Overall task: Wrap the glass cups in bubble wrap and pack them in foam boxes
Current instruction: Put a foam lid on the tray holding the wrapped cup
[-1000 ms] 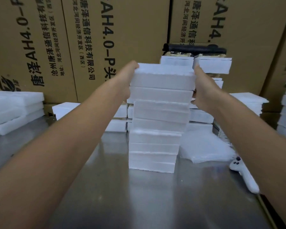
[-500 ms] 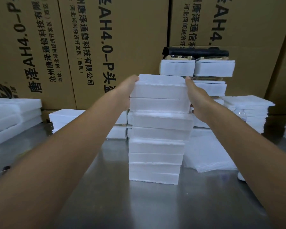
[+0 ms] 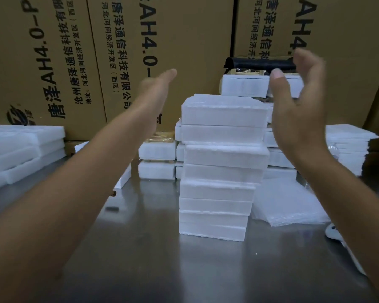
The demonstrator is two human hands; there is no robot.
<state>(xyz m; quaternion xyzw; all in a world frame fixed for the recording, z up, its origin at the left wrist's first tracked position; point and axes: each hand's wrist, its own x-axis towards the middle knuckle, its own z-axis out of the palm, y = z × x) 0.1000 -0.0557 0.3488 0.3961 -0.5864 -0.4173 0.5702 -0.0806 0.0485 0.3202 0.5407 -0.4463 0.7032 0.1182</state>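
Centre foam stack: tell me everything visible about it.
The stack is made of white foam boxes, about eight slab-like layers with rough, crumbly edges, piled upright but not flush. It stands on the steel table, in front of other foam piles. The left hand and right hand hover open beside its top, neither touching it. By its right base lies bubble wrap; contact is unclear.

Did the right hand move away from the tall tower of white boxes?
Yes. The right hand let go of the top foam box and rose up and rightward; it now hangs open, clear of that box.
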